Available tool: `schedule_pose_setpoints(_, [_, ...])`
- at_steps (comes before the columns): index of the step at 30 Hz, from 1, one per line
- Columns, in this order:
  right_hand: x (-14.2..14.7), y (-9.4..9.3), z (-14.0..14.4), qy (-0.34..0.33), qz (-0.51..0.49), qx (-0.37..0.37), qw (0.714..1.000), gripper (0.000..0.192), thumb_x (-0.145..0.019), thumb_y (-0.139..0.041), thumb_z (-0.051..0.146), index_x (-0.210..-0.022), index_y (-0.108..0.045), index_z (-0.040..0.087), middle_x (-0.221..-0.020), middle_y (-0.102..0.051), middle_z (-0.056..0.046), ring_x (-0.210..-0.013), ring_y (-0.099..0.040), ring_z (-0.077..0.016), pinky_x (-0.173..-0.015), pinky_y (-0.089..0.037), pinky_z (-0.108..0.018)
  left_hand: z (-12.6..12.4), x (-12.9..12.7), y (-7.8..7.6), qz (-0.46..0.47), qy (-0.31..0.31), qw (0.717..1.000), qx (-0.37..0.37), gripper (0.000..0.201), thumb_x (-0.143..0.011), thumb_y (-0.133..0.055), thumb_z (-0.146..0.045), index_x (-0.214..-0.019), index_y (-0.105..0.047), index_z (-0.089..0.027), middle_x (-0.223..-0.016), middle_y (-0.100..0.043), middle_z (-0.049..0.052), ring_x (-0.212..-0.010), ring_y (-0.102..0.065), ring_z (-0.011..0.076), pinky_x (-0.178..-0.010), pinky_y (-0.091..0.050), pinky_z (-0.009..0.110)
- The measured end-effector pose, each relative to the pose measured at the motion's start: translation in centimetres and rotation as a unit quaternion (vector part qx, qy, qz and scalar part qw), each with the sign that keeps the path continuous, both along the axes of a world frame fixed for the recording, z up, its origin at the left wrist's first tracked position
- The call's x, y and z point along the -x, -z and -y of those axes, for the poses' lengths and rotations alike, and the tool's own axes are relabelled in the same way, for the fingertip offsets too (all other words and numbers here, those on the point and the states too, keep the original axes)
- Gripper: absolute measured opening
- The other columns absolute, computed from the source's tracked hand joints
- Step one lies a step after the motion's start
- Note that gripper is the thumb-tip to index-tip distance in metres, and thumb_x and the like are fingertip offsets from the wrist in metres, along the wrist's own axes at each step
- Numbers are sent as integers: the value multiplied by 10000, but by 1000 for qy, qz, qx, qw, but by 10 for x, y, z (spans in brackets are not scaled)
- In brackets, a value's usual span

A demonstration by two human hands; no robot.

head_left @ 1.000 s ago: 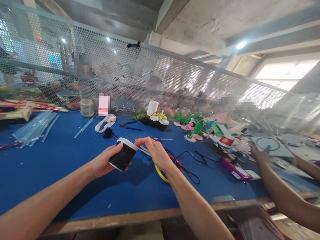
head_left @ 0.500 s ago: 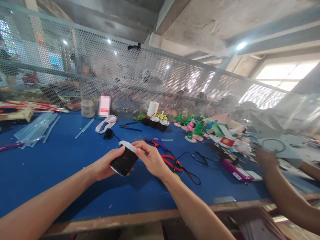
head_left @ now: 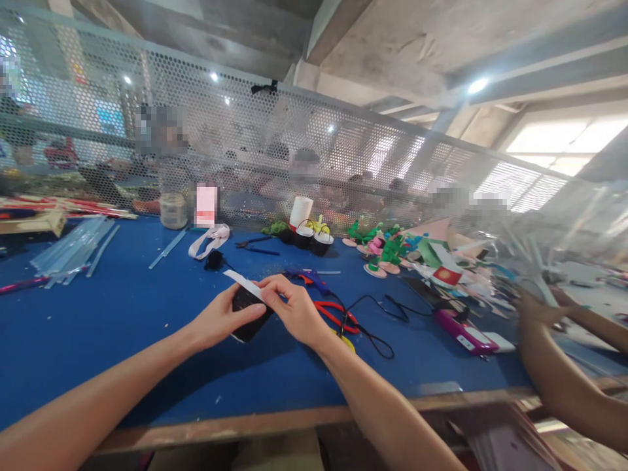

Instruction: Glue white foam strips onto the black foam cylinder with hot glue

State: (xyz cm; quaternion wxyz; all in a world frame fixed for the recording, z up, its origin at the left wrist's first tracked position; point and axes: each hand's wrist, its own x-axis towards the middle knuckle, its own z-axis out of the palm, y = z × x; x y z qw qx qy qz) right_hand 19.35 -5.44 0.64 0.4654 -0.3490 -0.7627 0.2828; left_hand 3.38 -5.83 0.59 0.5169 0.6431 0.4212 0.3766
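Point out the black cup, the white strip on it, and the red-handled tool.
black cup (head_left: 248, 314): head view, on its dark side wall between the hands.
white strip (head_left: 244, 284): head view, on the flat band at the cup's rim.
red-handled tool (head_left: 330, 311): head view, on a red handle.

Black cup (head_left: 248, 314) mostly hidden by hands; co-worker's hand (head_left: 537, 311) blurred.

On the blue felt-covered table (head_left: 98, 327), clear plastic glue sticks (head_left: 73, 248) lie far left (near the perforated metal mesh screen (head_left: 245, 150) behind), red-handled scissors (head_left: 333, 314) right of centre
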Motion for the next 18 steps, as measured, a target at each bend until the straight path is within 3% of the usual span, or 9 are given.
schedule_pose_setpoints(9, [3,2,0,24,29,-9,999,269,-813,-456,401,-690,-569,190,-875,-618,-61,-854,-567,-163,-779,-425,-288,0,-2,5,-17,-46,997,-62,608,-575,-696,-397,-1088,-492,-142,-963,-621,59,-984,-528,270,-840,-407,356])
schedule_pose_setpoints(11, [1,1,-2,17,22,10,1000,345,-810,-424,475,-728,-594,186,-881,-627,-61,-854,-571,-169,-774,-425,-292,0,-1,2,11,-32,999,-13,586,-575,-697,-408,-1059,-510,-138,-920,-627,55,-915,-554,251,-799,-422,345])
schedule_pose_setpoints(13, [-3,-2,-5,11,-3,27,1000,448,-817,-349,538,-774,-619,183,-864,-639,-56,-841,-576,-170,-769,-424,-295,0,2,-2,76,12,994,84,568,-596,-671,-453,-1038,-523,-129,-852,-632,57,-791,-581,221,-701,-448,326])
schedule_pose_setpoints(16, [-9,-7,-9,26,-54,32,998,543,-832,-260,564,-779,-642,181,-810,-648,-43,-800,-577,-161,-768,-420,-292,-4,8,-7,213,92,947,224,555,-641,-592,-525,-996,-556,-99,-802,-643,82,-677,-594,190,-599,-461,297])
schedule_pose_setpoints(18, [-10,-9,-9,31,-66,27,997,539,-827,-274,570,-800,-644,179,-817,-648,-43,-796,-575,-159,-762,-420,-289,-6,12,-8,282,124,913,267,541,-686,-528,-537,-985,-569,-88,-822,-657,103,-677,-608,186,-593,-470,286])
